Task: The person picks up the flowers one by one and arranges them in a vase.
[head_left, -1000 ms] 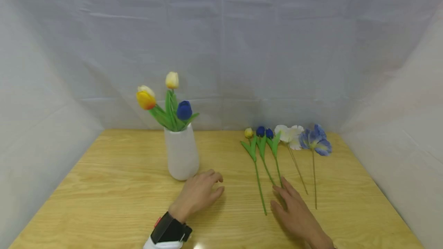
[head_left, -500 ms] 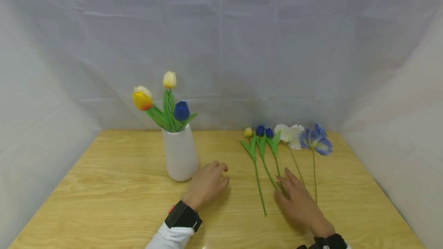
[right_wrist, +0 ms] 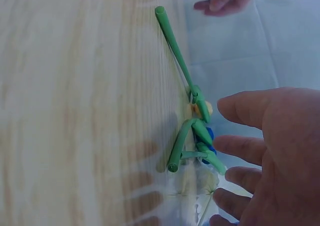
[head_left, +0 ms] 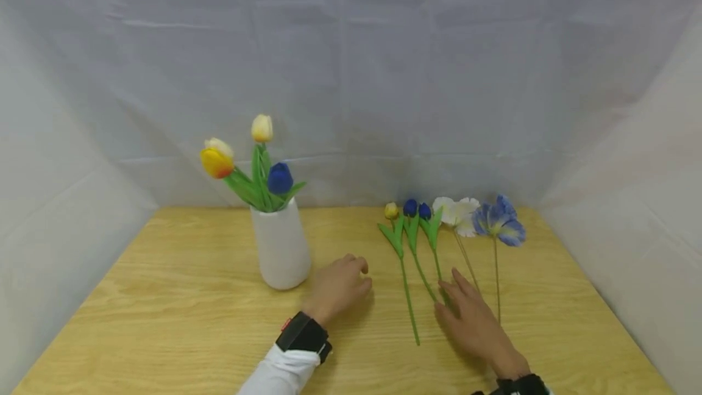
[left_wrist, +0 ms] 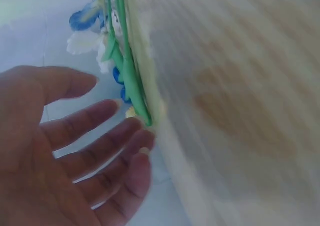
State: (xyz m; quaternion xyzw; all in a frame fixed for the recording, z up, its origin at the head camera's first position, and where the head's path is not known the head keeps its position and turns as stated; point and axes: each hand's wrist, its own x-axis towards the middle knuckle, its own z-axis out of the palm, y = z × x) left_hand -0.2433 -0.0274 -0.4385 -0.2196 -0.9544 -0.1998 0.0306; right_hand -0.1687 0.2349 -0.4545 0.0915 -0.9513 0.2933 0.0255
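Observation:
My left hand (head_left: 339, 288) is just right of the white vase (head_left: 281, 249), fingers loosely bent with nothing in them. The vase holds artificial tulips: an orange-yellow one (head_left: 216, 163), a pale yellow one (head_left: 262, 129) and a blue one (head_left: 280, 178), with a whitish bloom behind the orange-yellow one. Low over the stem ends of two lying blue tulips (head_left: 410, 208) is my right hand (head_left: 474, 325), its fingers spread and relaxed. In the right wrist view a green stem (right_wrist: 176, 153) ends a little way from those fingers. A yellow tulip (head_left: 391, 211) lies left of the blue pair.
Right of the tulips lie a white flower (head_left: 457, 215) and a blue-violet flower (head_left: 499, 224) on thin brown stems, partly behind the right hand. The wooden table (head_left: 164, 297) is bounded by a grey cloth (head_left: 351, 78) at the back and pale cloth at both sides.
My left hand has drifted rightward, away from the vase. The right hand shifted slightly up and right early on, then stayed nearly still. The flowers keep their places on the table.

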